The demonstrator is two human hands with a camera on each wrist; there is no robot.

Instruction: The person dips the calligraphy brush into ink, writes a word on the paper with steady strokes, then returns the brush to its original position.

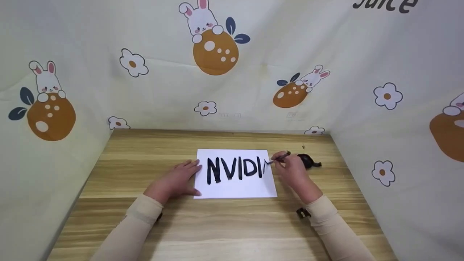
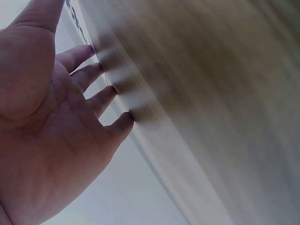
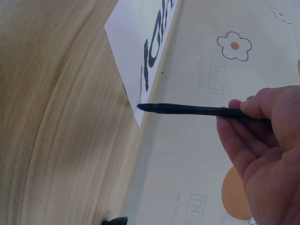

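Note:
A white sheet of paper (image 1: 235,191) lies on the wooden table, bearing thick black letters (image 1: 226,170) that read NVIDI, followed by a thin slanted stroke near the right edge. My right hand (image 1: 291,170) pinches a slim black brush pen (image 3: 187,109) between thumb and fingers. In the right wrist view the pen's tapered tip meets the paper close to its corner, at the end of the thin stroke. At the sheet's left edge rests my left hand (image 1: 181,179), fingers spread and thumb apart. Its fingertips (image 2: 123,121) touch down along that edge in the left wrist view.
Just beyond my right hand sits a small round black object (image 1: 307,161) with a stub on its side. A pale cloth (image 1: 163,90) printed with rabbits, oranges and flowers surrounds the wooden table (image 1: 232,232) at the back and both sides.

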